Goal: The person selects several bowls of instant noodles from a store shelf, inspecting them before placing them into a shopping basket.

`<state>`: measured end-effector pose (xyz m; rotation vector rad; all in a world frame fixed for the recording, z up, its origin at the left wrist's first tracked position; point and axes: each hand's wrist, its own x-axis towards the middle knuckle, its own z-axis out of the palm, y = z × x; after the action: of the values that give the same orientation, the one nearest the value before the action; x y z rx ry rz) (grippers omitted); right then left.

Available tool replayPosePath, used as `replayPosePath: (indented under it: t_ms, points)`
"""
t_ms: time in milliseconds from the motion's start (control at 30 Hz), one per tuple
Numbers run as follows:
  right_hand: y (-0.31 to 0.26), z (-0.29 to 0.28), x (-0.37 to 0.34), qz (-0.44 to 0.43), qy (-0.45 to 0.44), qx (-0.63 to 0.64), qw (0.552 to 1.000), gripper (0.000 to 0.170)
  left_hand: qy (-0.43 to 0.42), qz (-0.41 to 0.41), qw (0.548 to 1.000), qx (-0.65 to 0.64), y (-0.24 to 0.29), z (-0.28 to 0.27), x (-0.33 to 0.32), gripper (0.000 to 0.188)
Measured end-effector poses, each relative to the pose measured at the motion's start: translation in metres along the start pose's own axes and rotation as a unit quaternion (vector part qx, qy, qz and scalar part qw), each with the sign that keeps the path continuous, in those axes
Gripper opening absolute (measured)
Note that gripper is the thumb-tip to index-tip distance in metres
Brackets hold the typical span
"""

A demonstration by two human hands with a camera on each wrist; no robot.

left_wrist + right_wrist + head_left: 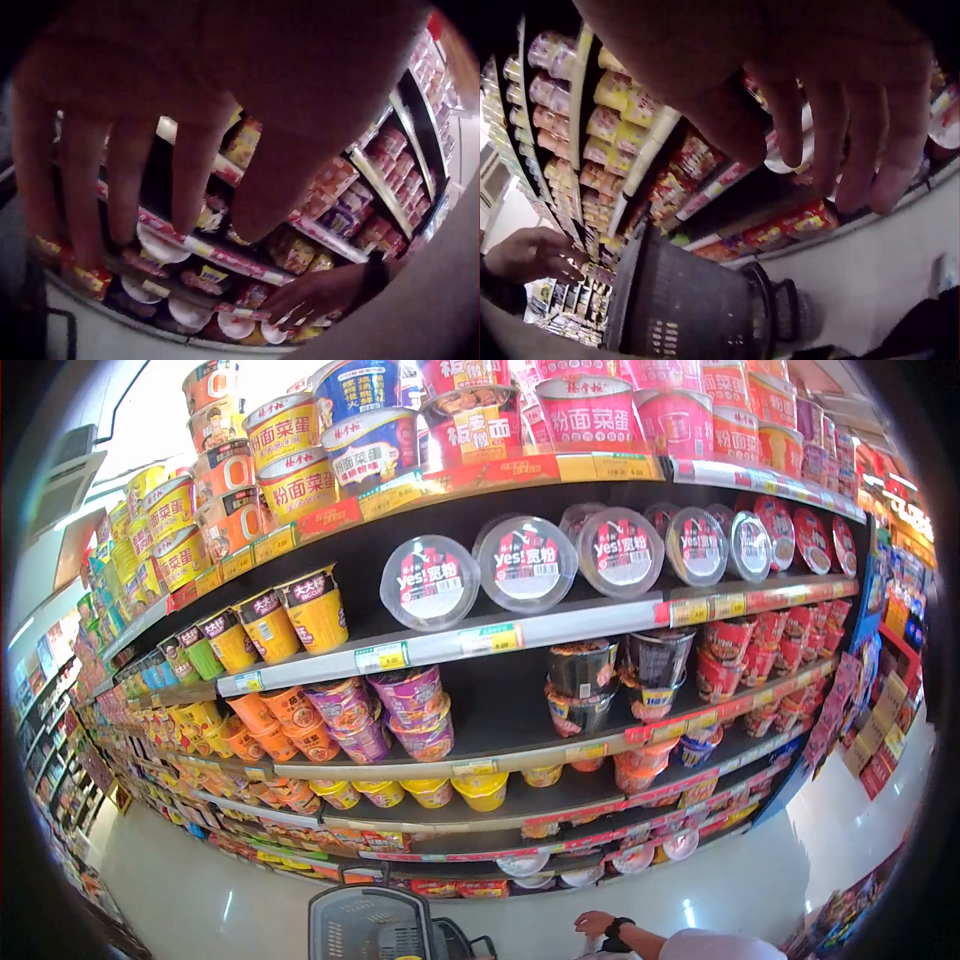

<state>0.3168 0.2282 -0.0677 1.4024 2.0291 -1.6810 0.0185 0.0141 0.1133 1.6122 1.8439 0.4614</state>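
Note:
My right hand (596, 924), with a black band at the wrist, is low in front of the shelves in the head view. Its fingers hang loosely in the right wrist view and hold nothing. The left hand (157, 127) fills the top of the left wrist view, fingers spread and fairly straight, nothing in them; it is out of sight in the head view. A grey shopping basket (368, 922) with dark handles stands left of the right hand. Instant noodle cups, such as the purple cups (412, 710) and yellow cups (480, 790), line the shelf ahead.
Clear-lidded bowls (527, 565) stand on edge along an upper shelf. Stacked noodle tubs (590, 415) fill the top. Low down are more bowls (635, 858) and red packs (433, 887). Pale floor (700, 900) runs before the shelving, and a red display (885, 710) stands far right.

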Motion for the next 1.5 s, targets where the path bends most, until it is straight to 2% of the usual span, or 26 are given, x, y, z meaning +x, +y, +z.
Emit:
replayPosePath:
  t_ms: [100,133,167,233,267,300,333,367,400,433,467,500,600,700,800,833,933,967,1000,1100,1133,1200,1267,1333,1467,1500]
  points:
    - [-0.011,-0.036,0.006,-0.065,0.0,0.166,0.984,0.04,-0.043,-0.026,0.992,-0.112,-0.002,-0.017,0.076,0.036]
    - [-0.015,-0.05,0.01,-0.148,0.046,0.125,0.98,0.04,-0.057,-0.032,0.987,-0.148,0.006,-0.026,0.095,0.038]
    - [-0.03,-0.07,0.01,-0.231,0.091,0.085,0.965,0.041,-0.039,0.015,0.989,-0.144,0.051,-0.062,0.104,0.042]
    - [-0.118,-0.124,-0.046,-0.303,0.191,0.064,0.931,0.037,0.008,0.085,0.978,-0.189,0.135,-0.126,0.131,0.048]
    - [-0.163,-0.148,-0.077,-0.293,0.157,0.259,0.907,0.033,0.036,0.108,0.965,-0.237,0.163,-0.141,0.146,0.047]
    - [-0.164,-0.175,-0.055,-0.373,0.238,0.168,0.881,0.034,0.07,0.147,0.963,-0.214,0.187,-0.156,0.162,0.048]
    - [-0.224,-0.206,-0.118,-0.312,0.224,0.22,0.897,0.036,0.104,0.186,0.958,-0.19,0.21,-0.171,0.179,0.05]
    - [-0.241,-0.231,-0.124,-0.41,0.265,0.222,0.844,0.04,0.143,0.234,0.946,-0.174,0.237,-0.185,0.195,0.052]
    - [-0.257,-0.256,-0.129,-0.421,0.23,0.279,0.832,0.042,0.182,0.281,0.929,-0.157,0.264,-0.197,0.211,0.055]
    - [-0.273,-0.277,-0.13,-0.494,0.291,0.258,0.777,0.048,0.164,0.279,0.921,-0.217,0.287,-0.208,0.227,0.058]
    - [-0.297,-0.296,-0.156,-0.503,0.313,0.235,0.771,0.054,0.146,0.276,0.909,-0.277,0.305,-0.217,0.243,0.061]
    - [-0.315,-0.311,-0.167,-0.531,0.331,0.242,0.742,0.059,0.171,0.273,0.914,-0.248,0.317,-0.224,0.261,0.066]
    - [-0.331,-0.352,-0.151,-0.517,0.369,0.213,0.743,0.072,0.25,0.239,0.912,-0.223,0.341,-0.234,0.309,0.079]
    - [-0.344,-0.369,-0.136,-0.494,0.351,0.236,0.759,0.082,0.278,0.322,0.874,-0.234,0.345,-0.238,0.356,0.083]
    - [-0.359,-0.381,-0.138,-0.477,0.292,0.296,0.775,0.085,0.288,0.349,0.85,-0.268,0.339,-0.235,0.404,0.081]
    - [-0.359,-0.383,-0.138,-0.471,0.281,0.299,0.781,0.083,0.274,0.317,0.871,-0.257,0.344,-0.235,0.399,0.082]
    - [-0.36,-0.373,-0.154,-0.456,0.277,0.325,0.781,0.081,0.252,0.324,0.855,-0.316,0.358,-0.234,0.356,0.085]
    - [-0.355,-0.369,-0.155,-0.482,0.247,0.332,0.772,0.081,0.266,0.33,0.849,-0.315,0.351,-0.231,0.357,0.084]
    - [-0.355,-0.361,-0.16,-0.466,0.263,0.302,0.789,0.08,0.266,0.333,0.843,-0.328,0.342,-0.229,0.355,0.086]
    - [-0.351,-0.334,-0.165,-0.507,0.236,0.264,0.786,0.083,0.254,0.322,0.827,-0.384,0.347,-0.23,0.296,0.092]
    - [-0.352,-0.321,-0.166,-0.519,0.214,0.289,0.776,0.084,0.257,0.321,0.824,-0.39,0.341,-0.229,0.281,0.094]
    - [-0.344,-0.299,-0.165,-0.527,0.2,0.248,0.787,0.083,0.266,0.311,0.811,-0.418,0.319,-0.221,0.258,0.096]
    - [-0.341,-0.269,-0.173,-0.52,0.193,0.231,0.8,0.082,0.299,0.307,0.822,-0.375,0.302,-0.21,0.219,0.097]
    - [-0.333,-0.236,-0.183,-0.477,0.129,0.274,0.825,0.082,0.298,0.267,0.834,-0.38,0.265,-0.191,0.192,0.096]
    - [-0.299,-0.164,-0.148,-0.452,0.07,0.236,0.857,0.084,0.305,0.162,0.864,-0.367,0.214,-0.148,0.123,0.096]
    - [-0.299,-0.147,-0.152,-0.408,0.043,0.24,0.88,0.086,0.307,0.171,0.87,-0.346,0.192,-0.135,0.111,0.097]
